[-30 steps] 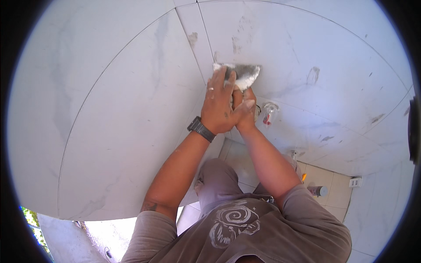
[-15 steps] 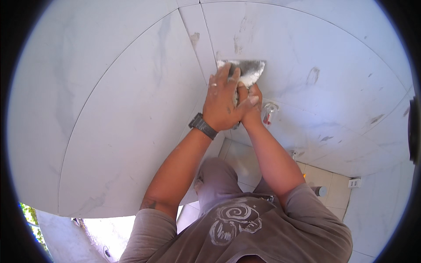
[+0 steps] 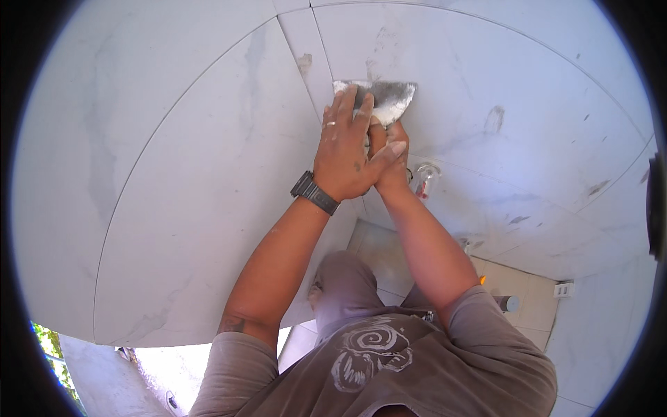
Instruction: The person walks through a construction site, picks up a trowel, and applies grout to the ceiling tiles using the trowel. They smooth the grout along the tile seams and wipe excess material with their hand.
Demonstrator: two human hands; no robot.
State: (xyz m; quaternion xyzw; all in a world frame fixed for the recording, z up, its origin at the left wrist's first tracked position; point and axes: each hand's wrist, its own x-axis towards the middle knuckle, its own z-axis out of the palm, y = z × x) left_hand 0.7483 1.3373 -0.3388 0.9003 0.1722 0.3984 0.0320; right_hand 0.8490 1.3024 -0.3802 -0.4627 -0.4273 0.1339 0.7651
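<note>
A putty knife with a wide metal blade (image 3: 390, 96), smeared whitish, lies against the marbled white wall tiles (image 3: 458, 62). Its far edge sits just right of a narrow vertical tile strip (image 3: 309, 59). My right hand (image 3: 393, 161) is closed round its handle, which is mostly hidden. My left hand (image 3: 342, 154), with a ring and a black wristwatch (image 3: 315, 194), is stretched out with its fingers lying flat on the blade. The left thumb rests across the right hand.
A tap-like metal fitting (image 3: 425, 179) with a red part sticks out of the wall right of my hands. Below, a grey pipe end (image 3: 510, 304) rises by the floor tiles (image 3: 531, 292). A white socket-like box (image 3: 563, 290) is at the right, and a bright opening (image 3: 167, 368) at the lower left.
Both hands and the putty knife have slid a little up the wall and slightly left. The grip looks the same.
</note>
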